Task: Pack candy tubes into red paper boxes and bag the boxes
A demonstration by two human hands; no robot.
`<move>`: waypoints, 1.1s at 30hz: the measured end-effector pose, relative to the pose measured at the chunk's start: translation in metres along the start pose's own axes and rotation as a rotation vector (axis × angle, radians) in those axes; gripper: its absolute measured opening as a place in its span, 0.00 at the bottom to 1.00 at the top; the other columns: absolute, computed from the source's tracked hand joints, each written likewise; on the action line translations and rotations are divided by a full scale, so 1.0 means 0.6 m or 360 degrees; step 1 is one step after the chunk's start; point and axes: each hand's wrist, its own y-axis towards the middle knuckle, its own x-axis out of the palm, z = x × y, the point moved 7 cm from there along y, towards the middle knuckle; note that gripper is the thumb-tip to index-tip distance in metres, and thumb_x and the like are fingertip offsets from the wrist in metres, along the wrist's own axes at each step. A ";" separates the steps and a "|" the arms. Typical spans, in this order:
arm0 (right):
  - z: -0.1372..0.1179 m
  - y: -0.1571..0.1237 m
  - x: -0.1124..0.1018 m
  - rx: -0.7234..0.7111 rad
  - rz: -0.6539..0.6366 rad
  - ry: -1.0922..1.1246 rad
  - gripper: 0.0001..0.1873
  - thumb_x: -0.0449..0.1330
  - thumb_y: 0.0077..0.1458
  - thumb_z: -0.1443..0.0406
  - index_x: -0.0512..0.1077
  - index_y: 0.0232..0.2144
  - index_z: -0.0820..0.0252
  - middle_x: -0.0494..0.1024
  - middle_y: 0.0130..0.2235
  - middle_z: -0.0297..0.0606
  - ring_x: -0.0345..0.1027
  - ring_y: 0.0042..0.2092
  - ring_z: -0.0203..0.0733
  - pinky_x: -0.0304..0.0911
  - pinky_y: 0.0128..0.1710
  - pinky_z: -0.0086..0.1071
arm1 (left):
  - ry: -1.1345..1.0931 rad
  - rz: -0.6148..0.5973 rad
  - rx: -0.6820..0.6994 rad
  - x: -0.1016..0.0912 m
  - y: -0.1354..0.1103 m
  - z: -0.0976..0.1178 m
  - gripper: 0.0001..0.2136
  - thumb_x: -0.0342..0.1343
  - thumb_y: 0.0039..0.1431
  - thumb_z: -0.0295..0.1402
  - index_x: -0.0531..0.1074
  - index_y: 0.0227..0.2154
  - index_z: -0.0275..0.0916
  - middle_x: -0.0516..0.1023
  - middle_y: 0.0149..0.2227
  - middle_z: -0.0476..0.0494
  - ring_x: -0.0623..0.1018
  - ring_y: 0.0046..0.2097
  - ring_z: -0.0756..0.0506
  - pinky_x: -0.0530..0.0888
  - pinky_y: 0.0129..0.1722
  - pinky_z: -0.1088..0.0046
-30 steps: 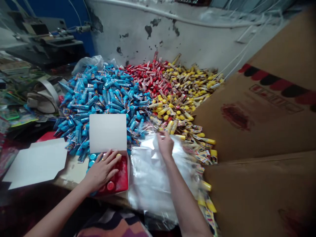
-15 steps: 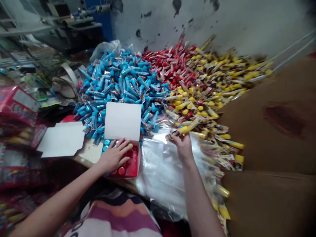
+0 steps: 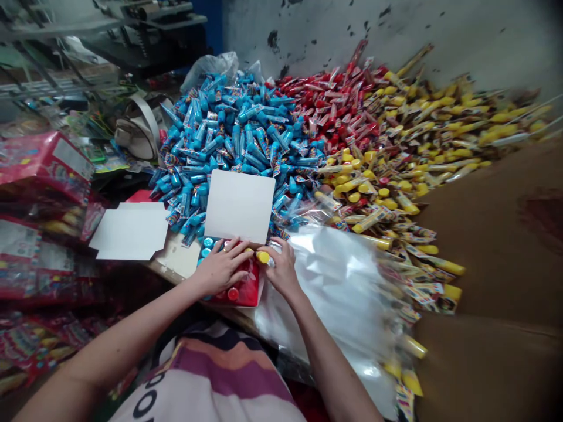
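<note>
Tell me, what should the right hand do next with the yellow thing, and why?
Probably set the yellow-capped tube from the right hand into the red tray: it is held right at the tray's edge, and the left hand is steadying the tray.

Tabletop (image 3: 176, 262), seemingly wood: candy tubes (image 3: 229, 135), white card (image 3: 129, 231), plastic bags (image 3: 334, 293).

Along the far side runs a white-painted wall (image 3: 373, 41), its paint chipped in dark patches; to its left, a blue-painted wall section (image 3: 212, 35) meets it; further left, a dark machine (image 3: 147, 44) sits on a metal rack (image 3: 53, 24); below that, near the left, a beige bag (image 3: 138, 133) slumps among printed papers; pink printed cartons (image 3: 46, 164) are stacked at near left; large brown cardboard sheets (image 3: 497, 246) slope up on the right; the light is dim and soft.
</note>
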 end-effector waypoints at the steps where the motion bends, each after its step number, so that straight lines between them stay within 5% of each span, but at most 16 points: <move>1: -0.005 0.001 0.003 -0.0035 -0.0071 -0.0064 0.13 0.59 0.53 0.67 0.76 0.41 0.52 0.63 0.55 0.43 0.56 0.58 0.53 0.54 0.56 0.50 | 0.0000 -0.0001 0.0002 0.000 0.000 0.000 0.24 0.46 0.66 0.43 0.57 0.62 0.45 0.53 0.68 0.44 0.52 0.68 0.36 0.51 0.63 0.51; 5: -0.014 0.007 0.011 -0.0049 -0.0221 -0.0132 0.14 0.62 0.51 0.65 0.76 0.43 0.55 0.63 0.57 0.45 0.57 0.58 0.54 0.57 0.54 0.48 | -0.0002 -0.0002 0.0006 0.000 0.000 -0.001 0.24 0.46 0.66 0.43 0.56 0.62 0.44 0.53 0.68 0.44 0.52 0.68 0.36 0.52 0.63 0.50; 17: 0.002 0.014 0.021 0.0017 -0.0090 -0.0087 0.15 0.60 0.54 0.62 0.75 0.46 0.55 0.66 0.57 0.45 0.60 0.57 0.52 0.58 0.53 0.45 | -0.0002 -0.0007 0.0023 -0.005 0.001 -0.003 0.23 0.45 0.66 0.42 0.57 0.62 0.44 0.54 0.68 0.44 0.52 0.68 0.36 0.55 0.62 0.48; 33: -0.045 0.042 0.013 -0.0061 -0.0592 -0.0672 0.12 0.61 0.52 0.67 0.75 0.41 0.56 0.73 0.44 0.42 0.65 0.48 0.47 0.60 0.44 0.35 | -0.0092 0.0039 0.0037 -0.015 0.007 0.015 0.28 0.47 0.64 0.35 0.49 0.65 0.44 0.57 0.66 0.42 0.53 0.67 0.36 0.56 0.61 0.50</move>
